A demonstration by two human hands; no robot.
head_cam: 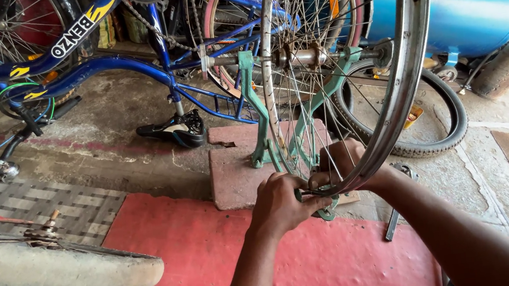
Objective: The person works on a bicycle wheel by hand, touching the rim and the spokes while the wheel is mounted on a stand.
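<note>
1. Standing across the background: a blue bicycle [101, 64], frame tilted, its black saddle [177, 131] resting low on the concrete floor [111, 158]; a blue cylindrical tank [473, 0] at upper right.
2. Bare wheel rim [411, 76], silver, spoked, no tyre fitted; mounted upright by its hub axle [296, 56] in a green truing stand [258, 117]. The stand sits on a reddish slab [233, 177], itself on the floor beside a red mat [343, 266].
3. Loose black tyre [448, 122], lying flat on the floor behind the stand, well apart from the hands.
4. A second wheel with a pale worn tyre [60, 270], lower left foreground, untouched.
5. Left hand [283, 203]: clenched at the lowest point of the rim, fingers curled around something small at the spoke ends; whether it is a spoke key cannot be told.
6. Right hand [348, 161]: closed over the rim just beside the left hand, steadying it from the far side.
7. Metal tool [397, 210], long-handled, lying on the floor near the right forearm, unheld.
8. Step in hand, as judged: spoke tension adjustment at the rim's bottom, part of truing. The next move likely calls for a small, measured turn, then a slow rotation of the rim to check its run against the stand.
</note>
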